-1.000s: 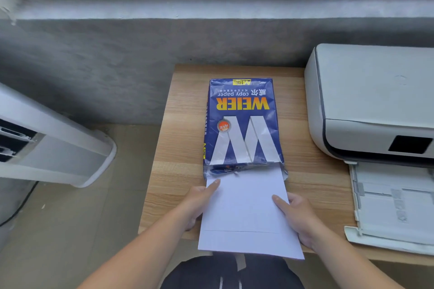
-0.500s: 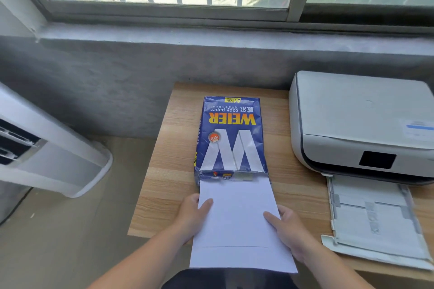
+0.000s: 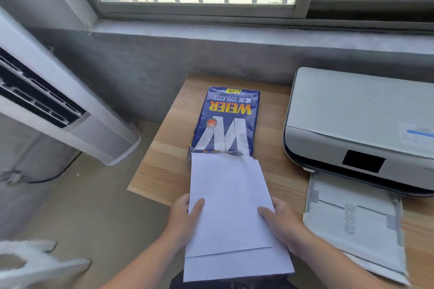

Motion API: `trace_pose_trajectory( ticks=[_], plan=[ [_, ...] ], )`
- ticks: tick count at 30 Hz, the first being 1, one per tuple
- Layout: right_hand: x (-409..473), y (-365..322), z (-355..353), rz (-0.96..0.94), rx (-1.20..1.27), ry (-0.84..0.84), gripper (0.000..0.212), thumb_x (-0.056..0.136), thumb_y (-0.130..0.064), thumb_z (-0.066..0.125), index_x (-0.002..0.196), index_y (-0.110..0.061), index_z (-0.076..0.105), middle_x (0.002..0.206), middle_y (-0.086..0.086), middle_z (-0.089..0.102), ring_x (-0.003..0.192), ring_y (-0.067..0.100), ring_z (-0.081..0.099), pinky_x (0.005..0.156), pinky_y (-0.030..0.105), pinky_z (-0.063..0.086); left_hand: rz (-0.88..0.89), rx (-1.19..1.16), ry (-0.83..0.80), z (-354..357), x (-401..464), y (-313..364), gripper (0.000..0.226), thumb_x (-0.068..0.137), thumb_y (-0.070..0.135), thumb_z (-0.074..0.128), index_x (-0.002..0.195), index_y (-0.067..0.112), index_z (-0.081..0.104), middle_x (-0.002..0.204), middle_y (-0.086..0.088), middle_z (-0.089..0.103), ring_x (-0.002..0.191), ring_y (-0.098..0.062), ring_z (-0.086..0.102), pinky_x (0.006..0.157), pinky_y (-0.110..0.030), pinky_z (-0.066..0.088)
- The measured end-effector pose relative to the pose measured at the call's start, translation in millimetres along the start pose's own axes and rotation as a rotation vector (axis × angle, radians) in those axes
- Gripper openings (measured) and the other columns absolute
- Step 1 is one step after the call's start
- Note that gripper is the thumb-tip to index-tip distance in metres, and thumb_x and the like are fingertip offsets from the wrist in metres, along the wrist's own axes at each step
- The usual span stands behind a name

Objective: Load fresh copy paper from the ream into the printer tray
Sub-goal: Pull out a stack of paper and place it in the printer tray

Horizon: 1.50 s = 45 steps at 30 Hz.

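Hiding both palms, paper stack (image 3: 231,213) overhangs table (image 3: 164,171); ream mouth (image 3: 218,152) blurred.

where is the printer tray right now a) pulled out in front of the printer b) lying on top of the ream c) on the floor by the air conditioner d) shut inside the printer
a: the tray sticks out from under the printer onto the table, to the right of the paper that the left hand and right hand hold.
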State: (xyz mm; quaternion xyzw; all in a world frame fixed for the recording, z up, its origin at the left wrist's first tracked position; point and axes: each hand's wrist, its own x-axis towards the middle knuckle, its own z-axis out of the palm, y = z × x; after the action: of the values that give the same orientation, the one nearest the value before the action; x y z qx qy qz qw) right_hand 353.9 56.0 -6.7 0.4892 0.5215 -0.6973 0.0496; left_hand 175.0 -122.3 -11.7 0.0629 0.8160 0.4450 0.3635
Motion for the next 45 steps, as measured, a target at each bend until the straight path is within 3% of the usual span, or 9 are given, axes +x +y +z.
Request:
trace_pose_trajectory(
  ticks=[4,9,12,17,25,33,41,43,45],
  plan=[
    [-21.1,11.8,-29.7,0.001,0.008,-0.016,0.023,0.099,-0.012,0.052,0.115,-0.022,0.065,0.100,-0.001,0.081,0.086,0.021,0.079,0.072,0.037,0.064,0.052,-0.042,-0.001,26.5,-35.4,1.8,0.009,0.101,0.016,0.064,0.100,0.010,0.072,0.087,-0.001,0.083,0.076,-0.015,0.079,0.057,-0.022,0.056],
    [-40.8,26.5,-58.3,-0.029,0.014,0.033,0.027,0.098,-0.009,0.051,0.112,-0.024,0.068,0.098,-0.001,0.082,0.087,0.023,0.079,0.079,0.040,0.064,0.097,-0.024,-0.019,49.6,-47.9,-3.4,0.034,0.094,0.041,0.070,0.095,0.007,0.068,0.090,-0.018,0.077,0.080,-0.031,0.074,0.070,-0.043,0.056],
    [-47.1,39.6,-76.2,-0.013,0.040,0.128,0.025,0.097,-0.011,0.053,0.113,-0.024,0.068,0.100,-0.002,0.081,0.088,0.022,0.078,0.086,0.047,0.062,0.078,0.010,-0.079,72.4,-39.8,-0.6,0.035,0.086,0.044,0.069,0.094,0.010,0.068,0.087,-0.012,0.079,0.081,-0.028,0.074,0.076,-0.051,0.059],
    [-65.5,75.9,-111.2,0.038,0.107,0.327,0.025,0.098,-0.009,0.056,0.113,-0.023,0.071,0.102,-0.001,0.081,0.091,0.025,0.078,0.089,0.052,0.060,0.088,0.065,-0.329,128.2,-25.9,-5.4,0.007,0.100,0.024,0.066,0.102,0.019,0.069,0.094,0.005,0.082,0.091,-0.023,0.078,0.088,-0.059,0.059],
    [-99.2,152.7,-155.4,0.113,0.167,0.675,0.016,0.098,-0.023,0.063,0.109,-0.020,0.074,0.100,0.002,0.080,0.095,0.024,0.074,0.089,0.044,0.057,0.112,0.200,-0.689,218.1,-29.8,-16.1,0.026,0.088,0.057,0.061,0.108,0.042,0.065,0.104,0.014,0.078,0.098,-0.012,0.075,0.090,-0.048,0.060],
    [-93.0,185.5,-194.9,0.148,0.167,0.656,0.014,0.098,-0.021,0.063,0.107,-0.022,0.073,0.095,-0.003,0.080,0.090,0.019,0.075,0.072,0.034,0.056,-0.048,0.267,-0.657,266.1,-38.8,-39.4,0.037,0.081,0.065,0.058,0.106,0.039,0.066,0.103,0.012,0.080,0.096,-0.012,0.077,0.091,-0.047,0.061],
    [-73.5,190.9,-206.9,0.153,0.157,0.580,0.016,0.099,-0.020,0.060,0.111,-0.022,0.071,0.102,-0.002,0.080,0.092,0.018,0.076,0.079,0.039,0.059,-0.103,0.354,-0.541,277.0,-48.9,-28.6,0.022,0.100,0.047,0.057,0.111,0.030,0.064,0.100,0.012,0.075,0.092,-0.008,0.072,0.088,-0.035,0.060],
    [-74.1,193.2,-206.7,0.169,0.155,0.564,0.017,0.099,-0.019,0.061,0.113,-0.023,0.071,0.099,-0.005,0.081,0.087,0.015,0.077,0.074,0.036,0.059,-0.114,0.353,-0.546,275.6,-49.6,-30.6,0.016,0.100,0.042,0.059,0.107,0.028,0.063,0.090,0.014,0.072,0.081,-0.005,0.069,0.077,-0.027,0.058],
    [-76.8,192.7,-204.9,0.170,0.160,0.539,0.018,0.099,-0.016,0.061,0.111,-0.027,0.070,0.094,-0.011,0.081,0.082,0.008,0.077,0.066,0.027,0.056,-0.133,0.298,-0.574,271.2,-50.4,-34.8,0.013,0.099,0.037,0.063,0.109,0.029,0.065,0.096,0.011,0.077,0.088,-0.008,0.074,0.085,-0.031,0.061]
  ],
)
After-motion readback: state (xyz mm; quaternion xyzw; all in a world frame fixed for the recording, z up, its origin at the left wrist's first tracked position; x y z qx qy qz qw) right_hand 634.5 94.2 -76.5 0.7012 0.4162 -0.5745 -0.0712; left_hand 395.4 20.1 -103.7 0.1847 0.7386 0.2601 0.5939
